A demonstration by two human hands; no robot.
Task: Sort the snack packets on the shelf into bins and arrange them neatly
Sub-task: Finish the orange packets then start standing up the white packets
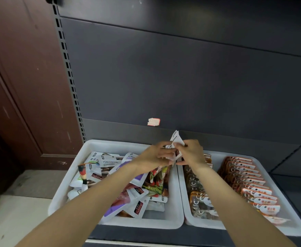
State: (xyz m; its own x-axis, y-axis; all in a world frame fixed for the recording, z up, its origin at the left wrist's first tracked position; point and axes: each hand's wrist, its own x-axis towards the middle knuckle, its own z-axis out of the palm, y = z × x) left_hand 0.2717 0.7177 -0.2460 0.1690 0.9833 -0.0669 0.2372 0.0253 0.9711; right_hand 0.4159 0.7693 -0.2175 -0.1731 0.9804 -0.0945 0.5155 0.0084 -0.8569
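Two white bins stand side by side on a dark shelf. The left bin (110, 146) holds a loose jumble of mixed snack packets (99, 168). The right bin (289, 227) holds tidy rows of orange and brown packets (249, 182). My left hand (157, 155) and my right hand (190, 154) meet above the back of the bins, where the two touch. Both pinch a small bunch of white packets (176, 139) that stick up between the fingers. Several colourful packets (157, 177) hang or lean just under my left hand.
A dark grey back panel rises behind the bins, with a small white and red price label (153, 121) on it. A slotted shelf upright (69, 75) and a brown wooden door (21, 86) stand to the left. Bare shelf (299, 196) lies to the right of the bins.
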